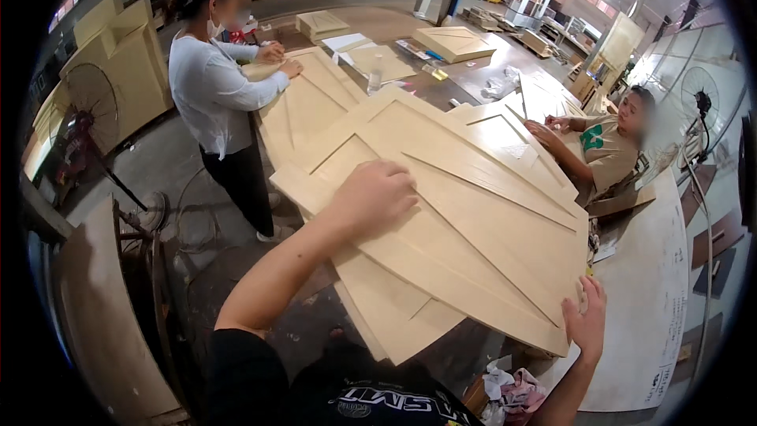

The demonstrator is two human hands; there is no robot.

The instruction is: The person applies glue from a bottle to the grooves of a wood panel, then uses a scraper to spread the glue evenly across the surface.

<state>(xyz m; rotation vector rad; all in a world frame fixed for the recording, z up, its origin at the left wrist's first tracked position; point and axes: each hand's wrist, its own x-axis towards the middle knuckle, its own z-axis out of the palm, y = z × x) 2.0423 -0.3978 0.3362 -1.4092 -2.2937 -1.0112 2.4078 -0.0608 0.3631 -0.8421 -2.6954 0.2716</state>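
A cream door panel [473,221] with raised borders and slanting grooves lies in front of me on a stack of similar panels. My left hand [378,197] is on its upper face toward the left, fingers bent and close together, knuckles up. Whatever lies under those fingers is hidden. At the panel's right near corner is my right hand [585,317], its thumb by the edge and its fingers apart. Beneath, another cream panel [394,308] sticks out on the near left side.
A co-worker in a white top [225,79] handles a panel at far left; another in a tan shirt [611,142] works at right. A clear bottle [375,75] and a stack of panels [453,43] stand beyond. A fan [87,110] stands left; crumpled cloths [512,390] lie near my right arm.
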